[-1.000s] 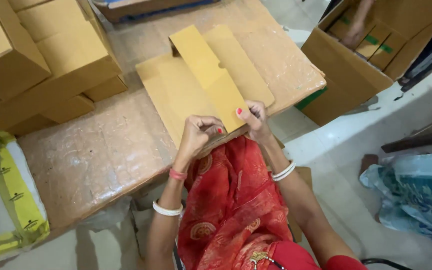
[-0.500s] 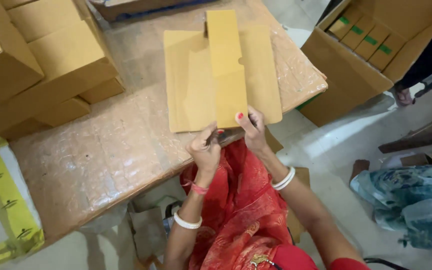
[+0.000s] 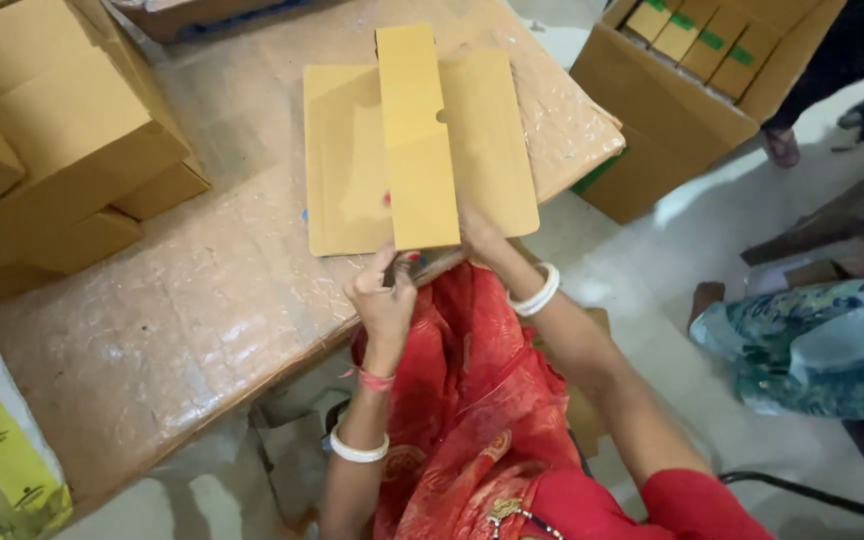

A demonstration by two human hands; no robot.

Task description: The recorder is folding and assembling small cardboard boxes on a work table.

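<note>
A long, narrow yellow-brown carton blank (image 3: 417, 140) with a small notch on its right edge stands up from the table edge. My left hand (image 3: 384, 295) pinches its lower end from below. My right hand (image 3: 477, 232) grips the same end from the right, mostly hidden behind the blank. Under it, flat cardboard sheets (image 3: 342, 160) of the same colour lie stacked on the plastic-wrapped table (image 3: 202, 290). Red cloth covers my lap below both hands.
Assembled brown boxes (image 3: 62, 150) are piled at the table's left. An open carton (image 3: 712, 70) filled with small green-marked boxes stands on the floor at upper right. A person in patterned blue cloth (image 3: 812, 340) sits at the right. A yellow-strapped bundle (image 3: 2, 440) lies lower left.
The narrow blank has swung from a left lean to nearly straight up. My left hand has dropped lower on its end; my right hand has slid behind it.
</note>
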